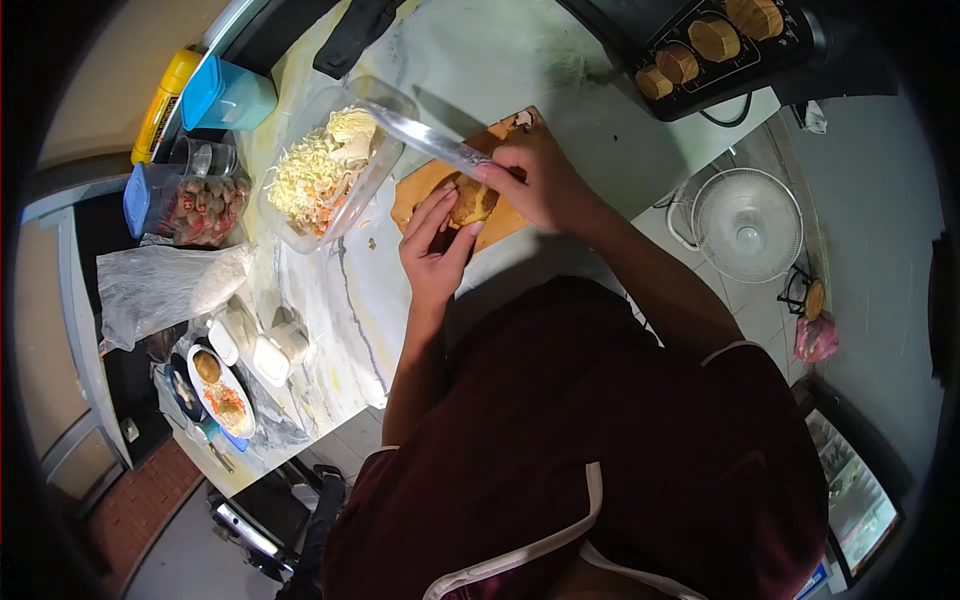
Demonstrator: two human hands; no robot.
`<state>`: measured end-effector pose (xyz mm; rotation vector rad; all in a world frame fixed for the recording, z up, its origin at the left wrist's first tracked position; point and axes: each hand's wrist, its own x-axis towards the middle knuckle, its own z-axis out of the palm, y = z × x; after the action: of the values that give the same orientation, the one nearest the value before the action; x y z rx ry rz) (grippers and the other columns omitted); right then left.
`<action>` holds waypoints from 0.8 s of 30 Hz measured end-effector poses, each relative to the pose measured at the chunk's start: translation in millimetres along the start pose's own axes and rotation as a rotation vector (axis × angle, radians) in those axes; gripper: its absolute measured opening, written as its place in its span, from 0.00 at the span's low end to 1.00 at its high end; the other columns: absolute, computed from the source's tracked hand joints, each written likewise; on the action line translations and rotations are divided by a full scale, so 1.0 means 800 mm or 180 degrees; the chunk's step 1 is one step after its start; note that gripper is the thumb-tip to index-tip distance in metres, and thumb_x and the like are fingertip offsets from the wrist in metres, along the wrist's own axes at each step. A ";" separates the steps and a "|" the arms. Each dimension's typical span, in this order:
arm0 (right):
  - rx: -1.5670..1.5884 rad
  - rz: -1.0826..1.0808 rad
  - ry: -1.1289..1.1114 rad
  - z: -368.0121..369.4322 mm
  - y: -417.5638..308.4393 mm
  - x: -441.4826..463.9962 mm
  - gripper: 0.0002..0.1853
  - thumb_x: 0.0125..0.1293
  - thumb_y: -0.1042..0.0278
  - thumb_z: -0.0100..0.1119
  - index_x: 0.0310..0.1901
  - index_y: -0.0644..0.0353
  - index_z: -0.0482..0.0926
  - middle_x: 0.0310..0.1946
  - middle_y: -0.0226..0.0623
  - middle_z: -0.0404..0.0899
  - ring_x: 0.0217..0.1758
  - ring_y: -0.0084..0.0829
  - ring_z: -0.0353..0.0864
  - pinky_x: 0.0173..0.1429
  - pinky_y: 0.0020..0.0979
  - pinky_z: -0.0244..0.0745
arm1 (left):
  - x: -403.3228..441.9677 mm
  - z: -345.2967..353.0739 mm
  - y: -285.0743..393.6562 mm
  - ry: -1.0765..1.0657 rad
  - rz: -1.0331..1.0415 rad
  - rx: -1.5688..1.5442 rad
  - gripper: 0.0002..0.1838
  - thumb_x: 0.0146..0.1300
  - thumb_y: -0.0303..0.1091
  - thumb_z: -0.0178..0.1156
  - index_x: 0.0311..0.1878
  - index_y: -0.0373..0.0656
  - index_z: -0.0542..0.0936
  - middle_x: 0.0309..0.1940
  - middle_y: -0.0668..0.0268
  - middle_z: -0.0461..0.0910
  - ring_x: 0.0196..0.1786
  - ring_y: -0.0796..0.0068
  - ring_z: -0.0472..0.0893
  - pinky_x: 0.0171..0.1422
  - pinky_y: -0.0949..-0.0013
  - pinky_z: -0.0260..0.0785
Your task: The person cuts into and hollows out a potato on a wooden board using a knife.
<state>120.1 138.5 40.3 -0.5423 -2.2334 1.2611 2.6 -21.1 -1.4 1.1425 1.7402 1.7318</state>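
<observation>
On the orange-brown cutting board (508, 222) lies a brownish-yellow piece of food (474, 203). The fingers of my left hand (437, 245) are pressed on its left side. My right hand (535, 180) is closed on the handle end of a large knife (425, 135), whose blade points to the upper left, above the board. Just left of the board, a clear plastic container (350, 208) holds shredded cabbage (305, 165), orange shreds (328, 192) and a pale clump of thin strands (352, 125).
A blue-lidded tub (240, 98), a yellow canister (163, 105), a jar (205, 208), a plastic bag (165, 285), white-lidded containers (273, 360) and an oval plate (238, 415) line the left. A black appliance (690, 75) stands upper right; a white fan (748, 225) is beyond the table edge.
</observation>
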 end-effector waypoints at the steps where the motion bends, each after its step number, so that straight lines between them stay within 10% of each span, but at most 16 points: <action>1: 0.0035 0.0471 -0.0094 -0.003 -0.004 0.001 0.18 0.69 0.61 0.59 0.25 0.65 0.75 0.15 0.31 0.64 0.21 0.21 0.60 0.27 0.30 0.59 | 0.001 0.001 0.001 -0.0024 0.0069 -0.0034 0.25 0.52 0.19 0.72 0.56 0.32 0.80 0.58 0.51 0.78 0.60 0.64 0.77 0.64 0.65 0.70; 12: 0.0114 0.1028 -0.0216 -0.001 -0.003 0.005 0.19 0.69 0.60 0.60 0.25 0.66 0.74 0.15 0.32 0.65 0.20 0.22 0.61 0.27 0.30 0.59 | 0.002 -0.001 0.003 -0.0096 0.0095 -0.0177 0.24 0.53 0.18 0.70 0.56 0.32 0.80 0.60 0.53 0.77 0.62 0.65 0.76 0.64 0.66 0.70; 15: 0.0005 0.0193 -0.0020 0.002 -0.002 0.002 0.19 0.69 0.59 0.59 0.25 0.66 0.74 0.16 0.31 0.67 0.21 0.21 0.63 0.27 0.29 0.60 | 0.000 -0.001 0.001 -0.0039 0.0075 -0.0057 0.23 0.54 0.19 0.70 0.56 0.32 0.80 0.60 0.53 0.77 0.61 0.65 0.76 0.62 0.68 0.70; 18: 0.0042 0.1134 -0.0202 -0.001 -0.008 0.004 0.20 0.70 0.58 0.59 0.25 0.65 0.74 0.16 0.31 0.67 0.21 0.20 0.64 0.27 0.29 0.61 | -0.001 -0.002 0.005 -0.0060 0.0186 -0.0085 0.24 0.54 0.19 0.70 0.56 0.32 0.80 0.59 0.53 0.77 0.61 0.65 0.77 0.61 0.69 0.71; 24: 0.0173 0.1144 -0.0350 -0.001 -0.011 0.001 0.19 0.68 0.56 0.59 0.26 0.65 0.76 0.17 0.40 0.72 0.21 0.33 0.70 0.31 0.35 0.66 | -0.004 -0.004 0.003 -0.0016 -0.0077 -0.0219 0.23 0.55 0.19 0.69 0.57 0.33 0.79 0.61 0.52 0.76 0.64 0.62 0.75 0.68 0.64 0.67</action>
<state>119.1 134.9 48.4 -0.9039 -2.2499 1.5565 2.8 -25.7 0.8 1.0913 1.6712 1.7588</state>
